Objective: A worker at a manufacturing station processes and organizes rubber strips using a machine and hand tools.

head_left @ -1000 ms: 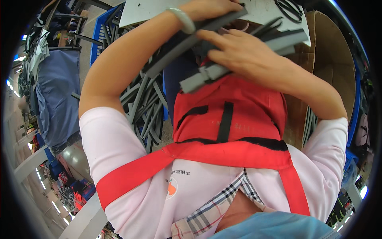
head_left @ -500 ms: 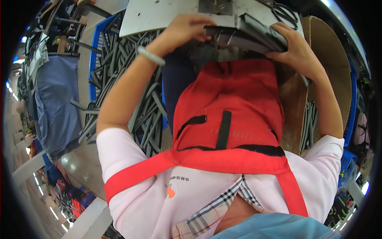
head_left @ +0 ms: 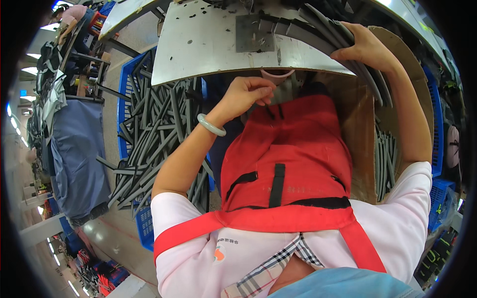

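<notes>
My right hand is wrapped round a bundle of long grey strips with dark edges. The bundle lies across the right part of the white worktable, and its near ends hang past the edge beside a cardboard box. My left hand, with a pale bangle on its wrist, hovers before the table's near edge, above the top of my red apron. Its fingers are curled together, and whether anything small is between them cannot be made out.
A blue crate overflowing with grey strips stands at my left. More strips stand in the cardboard at my right. A metal plate is set into the table, with dark scraps around it. Another person stands far left.
My left hand has let go of the strips and come down toward me, off the table. My right hand still grips the bundle, now fanned farther over the table's right side.
</notes>
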`<act>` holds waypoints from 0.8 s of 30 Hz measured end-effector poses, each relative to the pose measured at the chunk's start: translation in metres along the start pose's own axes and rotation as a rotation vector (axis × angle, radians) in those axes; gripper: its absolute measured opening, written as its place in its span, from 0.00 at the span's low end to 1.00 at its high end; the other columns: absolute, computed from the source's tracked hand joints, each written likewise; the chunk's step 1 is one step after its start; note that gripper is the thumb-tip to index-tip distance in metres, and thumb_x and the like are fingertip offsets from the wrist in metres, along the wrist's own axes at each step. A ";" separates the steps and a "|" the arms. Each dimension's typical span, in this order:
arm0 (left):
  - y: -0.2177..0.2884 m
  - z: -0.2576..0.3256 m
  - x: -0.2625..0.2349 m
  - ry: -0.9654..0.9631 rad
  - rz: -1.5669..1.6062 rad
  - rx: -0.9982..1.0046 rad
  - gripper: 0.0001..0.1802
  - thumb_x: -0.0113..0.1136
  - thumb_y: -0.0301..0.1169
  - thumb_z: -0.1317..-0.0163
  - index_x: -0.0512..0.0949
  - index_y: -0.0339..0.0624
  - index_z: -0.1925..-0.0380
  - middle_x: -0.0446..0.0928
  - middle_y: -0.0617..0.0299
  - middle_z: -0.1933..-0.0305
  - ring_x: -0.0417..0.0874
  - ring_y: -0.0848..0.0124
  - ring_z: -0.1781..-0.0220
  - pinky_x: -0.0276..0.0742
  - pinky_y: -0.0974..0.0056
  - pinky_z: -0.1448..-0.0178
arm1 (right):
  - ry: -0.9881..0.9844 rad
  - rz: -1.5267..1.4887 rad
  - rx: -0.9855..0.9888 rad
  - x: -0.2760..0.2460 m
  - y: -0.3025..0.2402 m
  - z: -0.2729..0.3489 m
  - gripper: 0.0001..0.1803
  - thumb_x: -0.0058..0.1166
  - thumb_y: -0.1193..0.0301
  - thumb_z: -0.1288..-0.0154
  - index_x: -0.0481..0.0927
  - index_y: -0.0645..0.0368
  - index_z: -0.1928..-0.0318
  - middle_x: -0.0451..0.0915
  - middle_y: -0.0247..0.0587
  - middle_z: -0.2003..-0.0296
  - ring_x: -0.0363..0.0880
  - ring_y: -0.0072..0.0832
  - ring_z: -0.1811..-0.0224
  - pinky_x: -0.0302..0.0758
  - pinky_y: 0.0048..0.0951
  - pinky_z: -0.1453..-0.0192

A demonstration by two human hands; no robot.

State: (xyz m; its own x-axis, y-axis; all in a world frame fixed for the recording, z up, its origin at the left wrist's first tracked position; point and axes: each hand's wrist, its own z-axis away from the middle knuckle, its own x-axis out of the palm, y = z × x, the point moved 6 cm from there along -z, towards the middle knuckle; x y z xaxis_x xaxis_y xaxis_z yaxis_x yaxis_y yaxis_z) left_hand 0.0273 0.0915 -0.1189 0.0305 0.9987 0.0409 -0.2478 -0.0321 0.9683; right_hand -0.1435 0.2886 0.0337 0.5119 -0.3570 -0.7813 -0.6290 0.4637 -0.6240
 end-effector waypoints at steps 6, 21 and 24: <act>-0.017 0.009 0.006 -0.002 -0.004 -0.041 0.13 0.58 0.28 0.32 0.80 0.30 0.53 0.82 0.58 0.63 0.83 0.74 0.64 0.80 0.71 0.58 | -0.027 -0.026 -0.052 -0.002 0.002 -0.022 0.32 0.67 0.72 0.53 0.76 0.69 0.45 0.83 0.42 0.58 0.78 0.27 0.57 0.73 0.27 0.45; -0.071 0.031 0.003 0.007 0.029 -0.141 0.13 0.57 0.29 0.31 0.81 0.31 0.53 0.82 0.57 0.61 0.84 0.71 0.61 0.81 0.69 0.55 | -0.121 0.033 0.053 -0.005 -0.007 -0.039 0.31 0.70 0.64 0.53 0.79 0.65 0.48 0.85 0.44 0.60 0.80 0.29 0.58 0.75 0.30 0.48; -0.076 0.029 0.013 -0.010 0.012 -0.152 0.12 0.56 0.27 0.31 0.81 0.32 0.53 0.82 0.59 0.62 0.83 0.74 0.63 0.80 0.71 0.57 | -0.114 0.030 0.064 -0.007 -0.002 -0.034 0.31 0.71 0.64 0.53 0.79 0.65 0.48 0.84 0.43 0.60 0.80 0.29 0.58 0.75 0.30 0.47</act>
State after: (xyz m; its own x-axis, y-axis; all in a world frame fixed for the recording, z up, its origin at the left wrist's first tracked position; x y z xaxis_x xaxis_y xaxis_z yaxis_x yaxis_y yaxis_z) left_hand 0.0741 0.1057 -0.1845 0.0362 0.9978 0.0557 -0.3920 -0.0370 0.9192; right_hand -0.1658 0.2631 0.0402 0.5593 -0.2494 -0.7906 -0.6081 0.5248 -0.5957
